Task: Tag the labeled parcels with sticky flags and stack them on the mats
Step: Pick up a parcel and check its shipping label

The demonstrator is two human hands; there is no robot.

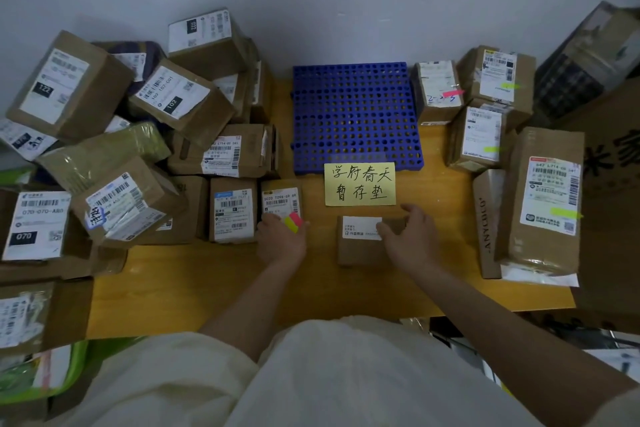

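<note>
Landmark: blue perforated mat on the wooden table, nothing on it. Yellow handwritten note overlaps the mat's near edge. Small brown parcel lies flat just nearer than the note, white label up. Right hand rests on that parcel's right part, fingers spread loosely over label edge and top, not clamped. Left hand sits nearer-left of the mat, gripping a pad of sticky flags, pink and yellow strips showing above the knuckles. Left of the mat: untidy heap of labeled boxes. Right of the mat: flagged parcels standing close together, one with a pink flag, others with yellow-green flags.
</note>
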